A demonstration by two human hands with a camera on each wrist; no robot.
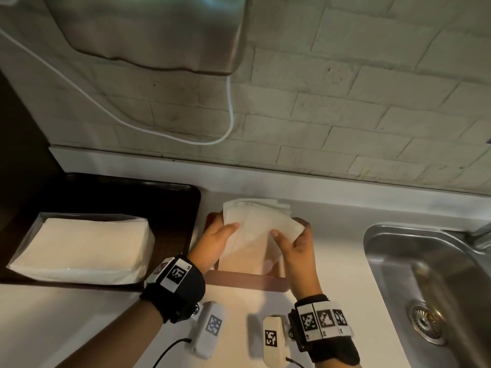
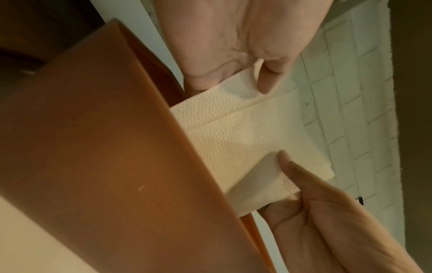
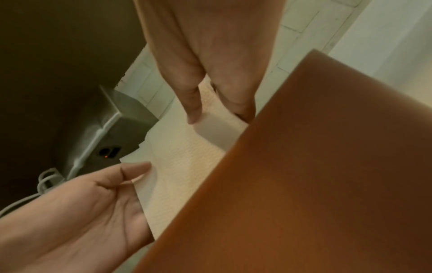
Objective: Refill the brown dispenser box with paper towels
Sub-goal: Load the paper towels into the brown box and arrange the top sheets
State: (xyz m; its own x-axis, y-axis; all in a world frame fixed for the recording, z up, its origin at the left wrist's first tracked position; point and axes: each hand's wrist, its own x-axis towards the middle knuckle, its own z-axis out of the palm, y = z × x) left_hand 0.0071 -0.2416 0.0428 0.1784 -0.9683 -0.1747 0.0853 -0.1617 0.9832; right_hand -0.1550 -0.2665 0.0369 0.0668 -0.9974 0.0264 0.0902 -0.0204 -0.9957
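Observation:
The brown dispenser box [image 1: 247, 282] stands open-topped on the white counter, just in front of me. A stack of folded paper towels [image 1: 255, 221] sticks up out of it, lower part inside, fanned top above the rim. My left hand [image 1: 225, 231] grips the stack's left edge, thumb in front and fingers behind. Gripping the right edge the same way is my right hand [image 1: 290, 236]. The left wrist view shows the embossed towels [image 2: 245, 133] rising past the box wall [image 2: 105, 147], with the left thumb [image 2: 268, 79] pressed on them. In the right wrist view, towels [image 3: 187, 166] and box [image 3: 304, 166] fill the frame.
A full pack of white paper towels [image 1: 79, 248] lies on a dark tray [image 1: 170, 197] at the left. To the right is a steel sink [image 1: 430, 282]. A metal hand dryer [image 1: 148, 30] with a white cable [image 1: 231, 112] hangs on the brick wall above.

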